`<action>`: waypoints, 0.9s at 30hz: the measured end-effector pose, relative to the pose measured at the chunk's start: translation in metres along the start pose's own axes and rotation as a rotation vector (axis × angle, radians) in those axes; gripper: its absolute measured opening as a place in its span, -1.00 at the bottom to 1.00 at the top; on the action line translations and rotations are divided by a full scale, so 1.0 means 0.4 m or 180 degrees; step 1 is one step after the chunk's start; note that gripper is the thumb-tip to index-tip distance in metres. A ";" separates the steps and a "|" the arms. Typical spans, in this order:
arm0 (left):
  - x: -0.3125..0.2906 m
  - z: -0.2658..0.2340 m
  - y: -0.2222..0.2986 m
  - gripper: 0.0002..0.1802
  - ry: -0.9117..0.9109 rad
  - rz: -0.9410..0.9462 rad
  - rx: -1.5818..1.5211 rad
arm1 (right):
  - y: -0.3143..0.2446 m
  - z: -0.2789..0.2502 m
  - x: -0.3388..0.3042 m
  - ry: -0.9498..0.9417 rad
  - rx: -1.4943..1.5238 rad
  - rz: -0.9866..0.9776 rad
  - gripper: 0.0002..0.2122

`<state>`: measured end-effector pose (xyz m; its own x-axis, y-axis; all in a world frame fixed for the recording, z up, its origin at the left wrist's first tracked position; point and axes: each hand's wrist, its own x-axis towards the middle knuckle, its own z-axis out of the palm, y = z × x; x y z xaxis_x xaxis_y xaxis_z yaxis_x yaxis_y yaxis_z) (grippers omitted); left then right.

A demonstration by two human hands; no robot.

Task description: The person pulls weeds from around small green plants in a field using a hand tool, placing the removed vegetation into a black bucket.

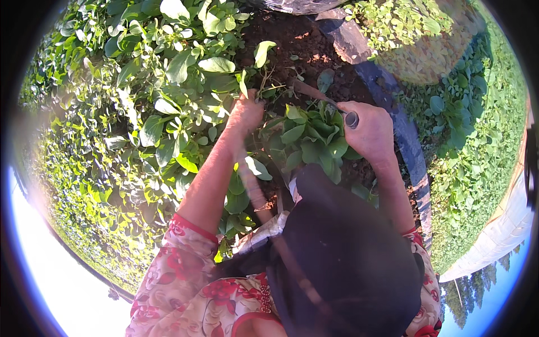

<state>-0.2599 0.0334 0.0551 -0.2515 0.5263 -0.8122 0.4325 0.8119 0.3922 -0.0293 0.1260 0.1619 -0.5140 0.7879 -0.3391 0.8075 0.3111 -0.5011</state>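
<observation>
My left hand point(247, 114) is closed around the stems of a leafy green plant point(244, 83) at the edge of the dense greens. My right hand point(369, 130) grips the dark round handle point(352, 119) of a knife-like tool. Its narrow, rust-brown blade point(309, 90) points left over the soil, close to the stems by my left hand. Whether the blade touches them, I cannot tell. Between my forearms sits a clump of broad green leaves point(314, 135), just below the blade. Fingers of both hands are partly hidden.
Dense leafy greens point(129, 112) fill the left side. Bare brown soil point(286, 45) runs along the middle, bordered on the right by a strip of dark plastic sheet point(387, 92). Past it grow more low greens point(471, 191). A dark cap point(348, 258) covers much of the lower middle.
</observation>
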 end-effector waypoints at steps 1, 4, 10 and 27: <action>0.009 -0.001 -0.003 -0.45 0.0003 -0.0047 -0.0051 | 0.015 -0.010 0.004 -0.0176 -0.0049 -0.0067 -0.82; 0.000 -0.020 0.017 -0.44 -0.0239 -0.0007 0.0043 | 0.026 -0.024 0.022 -0.0502 -0.0197 -0.0228 -0.81; 0.017 0.003 -0.020 -0.46 -0.0019 0.0181 -0.0263 | -0.014 0.007 0.070 -0.0748 -0.0446 -0.0349 -0.77; -0.178 -0.170 -0.048 -0.47 0.0365 -0.0082 -0.1504 | 0.049 0.018 0.083 -0.0594 -0.0083 -0.0463 -0.85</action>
<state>-0.3091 -0.0024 0.1346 -0.3622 0.5075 -0.7818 -0.0088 0.8369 0.5473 -0.0327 0.1546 0.1349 -0.6681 0.6226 -0.4075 0.7271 0.4297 -0.5354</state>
